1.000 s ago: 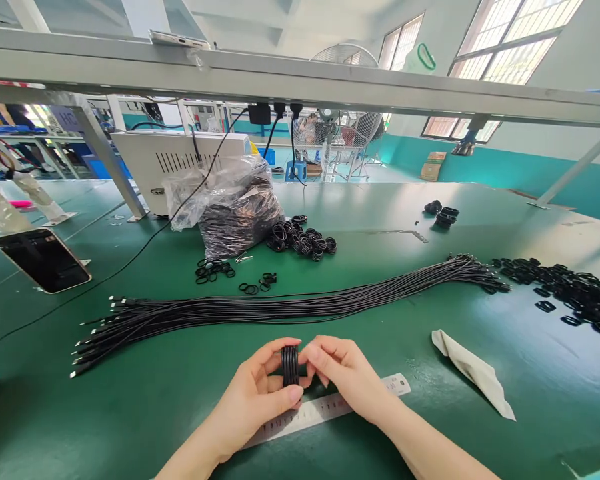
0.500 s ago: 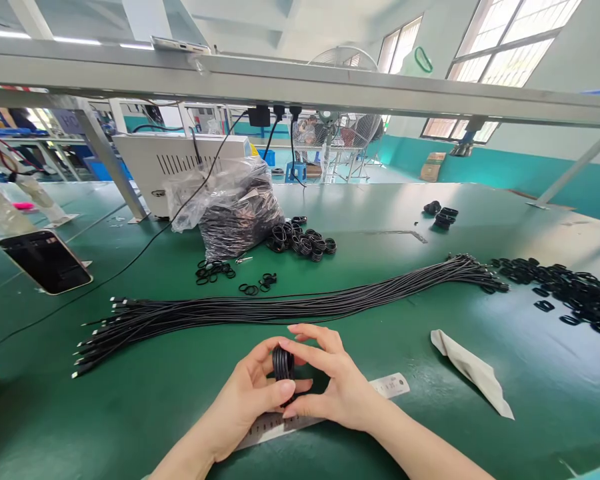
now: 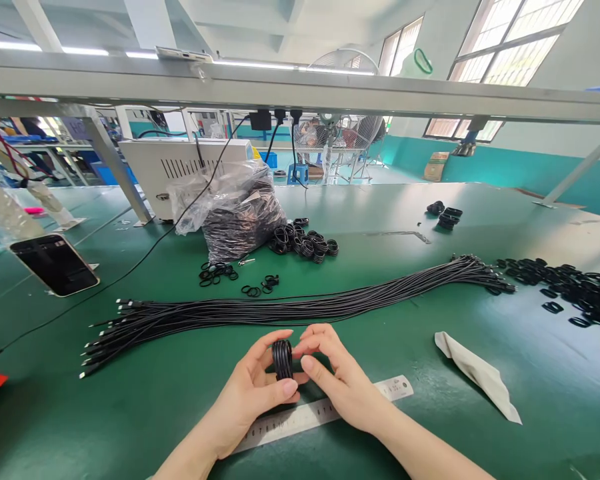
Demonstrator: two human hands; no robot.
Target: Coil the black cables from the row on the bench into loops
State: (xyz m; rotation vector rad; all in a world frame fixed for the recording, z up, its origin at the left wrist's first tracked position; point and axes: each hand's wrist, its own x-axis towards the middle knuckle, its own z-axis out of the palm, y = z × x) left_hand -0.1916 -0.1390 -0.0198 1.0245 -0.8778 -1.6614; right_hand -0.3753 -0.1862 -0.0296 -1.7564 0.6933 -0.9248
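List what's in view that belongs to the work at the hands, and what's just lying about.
Work:
left hand, right hand
black cable coil between them
long black cables
smaller black coils

Lying about:
smartphone
crumpled cloth

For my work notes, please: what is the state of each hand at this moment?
Left hand: closed, holding a coiled black cable.
Right hand: closed on the same coil from the other side.
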